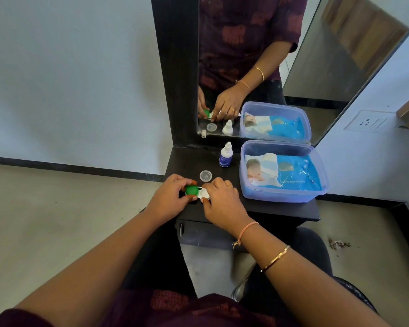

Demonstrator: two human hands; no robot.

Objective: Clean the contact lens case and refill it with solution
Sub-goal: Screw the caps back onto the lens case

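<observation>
A white plastic two-well contact lens case [203, 194] is seen lying flat at the front of a dark shelf, its left well covered by a round green screw cap [191, 190]. A small white dropper bottle of solution with a blue label [225, 155] is stood upright well behind it, and a clear round cap [206, 176] is laid between them.
</observation>
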